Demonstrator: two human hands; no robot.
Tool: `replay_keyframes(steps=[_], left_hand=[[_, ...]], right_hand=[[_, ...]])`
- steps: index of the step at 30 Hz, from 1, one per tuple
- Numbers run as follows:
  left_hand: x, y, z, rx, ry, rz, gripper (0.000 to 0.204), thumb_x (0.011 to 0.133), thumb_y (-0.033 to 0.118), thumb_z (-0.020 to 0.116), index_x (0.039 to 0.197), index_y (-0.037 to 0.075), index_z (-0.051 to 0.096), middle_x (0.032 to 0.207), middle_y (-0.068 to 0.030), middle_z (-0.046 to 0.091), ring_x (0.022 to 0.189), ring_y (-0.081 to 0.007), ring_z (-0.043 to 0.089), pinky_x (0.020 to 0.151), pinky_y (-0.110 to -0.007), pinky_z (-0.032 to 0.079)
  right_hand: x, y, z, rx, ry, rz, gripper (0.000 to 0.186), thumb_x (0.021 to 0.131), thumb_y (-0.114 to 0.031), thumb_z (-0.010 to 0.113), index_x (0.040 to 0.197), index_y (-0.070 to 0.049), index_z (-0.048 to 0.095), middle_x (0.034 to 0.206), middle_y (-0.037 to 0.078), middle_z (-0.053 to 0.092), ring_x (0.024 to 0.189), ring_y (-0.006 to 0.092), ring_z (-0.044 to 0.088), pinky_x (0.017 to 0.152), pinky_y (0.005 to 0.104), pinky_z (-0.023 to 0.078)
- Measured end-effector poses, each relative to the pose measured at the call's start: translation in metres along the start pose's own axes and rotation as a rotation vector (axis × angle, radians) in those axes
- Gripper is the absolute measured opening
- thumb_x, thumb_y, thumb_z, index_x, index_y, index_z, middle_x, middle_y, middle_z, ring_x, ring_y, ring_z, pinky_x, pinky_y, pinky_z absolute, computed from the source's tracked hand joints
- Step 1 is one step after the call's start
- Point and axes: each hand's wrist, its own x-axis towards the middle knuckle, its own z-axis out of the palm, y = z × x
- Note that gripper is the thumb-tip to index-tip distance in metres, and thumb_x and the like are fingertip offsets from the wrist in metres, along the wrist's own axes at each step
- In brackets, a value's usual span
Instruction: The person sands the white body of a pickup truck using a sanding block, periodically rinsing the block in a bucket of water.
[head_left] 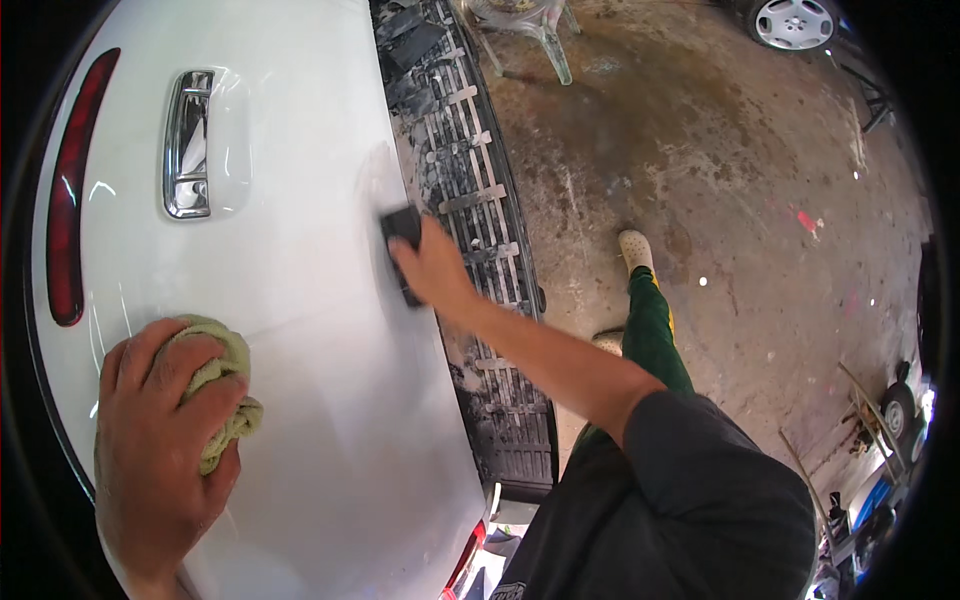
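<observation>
A white vehicle panel (pixel 300 400) fills the left half, with a chrome handle (pixel 186 145) and a long red light (pixel 80 190). My left hand (pixel 160 430) grips a folded olive-green cloth (pixel 225 350) resting on the panel at lower left. Near the panel's right edge, my right hand (pixel 435 265) holds a dark rectangular block (pixel 402 220) against the paint, where a greyish smudge shows around it.
A dusty ribbed step (pixel 465 200) runs along the panel. On the stained concrete floor (pixel 720 180) stand my feet (pixel 635 250), a plastic chair (pixel 540 30) at the top, a wheel (pixel 790 22) at top right and clutter (pixel 890 430) at the right.
</observation>
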Motion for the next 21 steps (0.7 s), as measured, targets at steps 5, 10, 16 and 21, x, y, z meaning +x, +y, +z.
replay_keyframes(steps=[5,10,16,21], left_hand=[[0.003,-0.001,0.002,-0.031,0.010,-0.002,0.042,0.061,-0.004,0.077,0.101,0.006,0.068,0.125,-0.0095,0.059,0.130,-0.0364,0.049,0.109,-0.050,0.043],[-0.003,-0.003,0.003,-0.002,-0.021,-0.014,0.044,0.059,-0.004,0.076,0.101,0.006,0.067,0.125,-0.0103,0.058,0.130,-0.0372,0.049,0.108,-0.050,0.044],[0.003,0.000,0.006,-0.011,0.075,0.009,0.041,0.058,-0.001,0.080,0.097,0.005,0.069,0.119,-0.0108,0.060,0.124,-0.0349,0.053,0.106,-0.052,0.042],[-0.002,-0.003,0.010,-0.010,0.060,0.011,0.040,0.059,0.000,0.080,0.097,0.005,0.069,0.119,-0.0112,0.060,0.125,-0.0349,0.053,0.106,-0.052,0.042]], right_hand=[[-0.006,0.001,0.001,-0.131,0.010,-0.091,0.039,0.096,-0.029,0.066,0.103,0.007,0.053,0.092,0.032,0.064,0.089,0.0498,0.064,0.078,0.0537,0.050],[-0.137,0.019,0.007,0.138,-0.173,0.071,0.038,0.096,-0.029,0.066,0.101,0.005,0.052,0.089,0.031,0.064,0.083,0.0498,0.064,0.074,0.0538,0.050],[-0.013,0.002,-0.008,0.021,-0.030,0.034,0.035,0.095,-0.026,0.066,0.102,0.006,0.052,0.088,0.031,0.064,0.087,0.0485,0.065,0.077,0.0506,0.051],[-0.120,0.009,0.001,-0.070,-0.141,0.010,0.035,0.094,-0.024,0.067,0.104,0.006,0.052,0.094,0.030,0.065,0.090,0.0467,0.065,0.080,0.0510,0.050]])
